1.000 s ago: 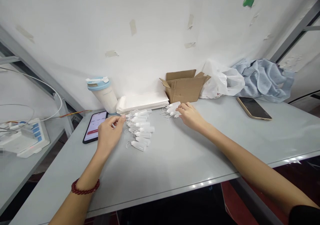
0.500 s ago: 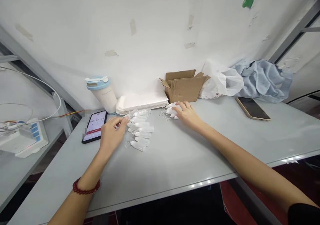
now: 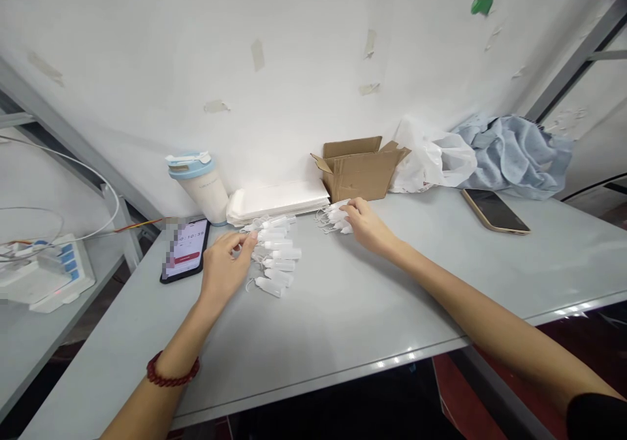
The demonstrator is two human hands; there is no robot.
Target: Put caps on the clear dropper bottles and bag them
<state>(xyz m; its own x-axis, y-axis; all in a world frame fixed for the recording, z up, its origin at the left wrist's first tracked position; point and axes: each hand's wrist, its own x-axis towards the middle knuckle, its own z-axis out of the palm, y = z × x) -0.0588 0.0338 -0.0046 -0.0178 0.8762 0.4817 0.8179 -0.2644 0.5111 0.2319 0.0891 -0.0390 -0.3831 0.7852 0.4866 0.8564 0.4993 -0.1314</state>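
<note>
Small translucent white bottles with thin string loops lie in two groups on the grey table. The larger group [image 3: 287, 253] forms a rough column, its string ends facing left. At that column's upper left, my left hand [image 3: 226, 257] has thumb and forefinger pinched together by the caps; what is between the fingertips is hidden. Just in front of the cardboard box is the smaller group [image 3: 334, 213]. My right hand [image 3: 366, 223] reaches over its right side, fingers curled and closed on the end of a bottle there. A dark red bead bracelet [image 3: 172, 380] circles my left wrist.
Behind the bottles are a stack of white sheets [image 3: 279, 202] and an open cardboard box [image 3: 362, 175]. A blue-lidded cup [image 3: 200, 188] and a timer phone [image 3: 183, 254] stand left. Rightward lie a plastic bag [image 3: 431, 159], blue cloth [image 3: 519, 156] and another phone [image 3: 494, 210].
My left hand has shifted slightly right and down beside the larger group. My right hand has drawn a little to the right, with its fingers more bunched, uncovering more of the smaller group.
</note>
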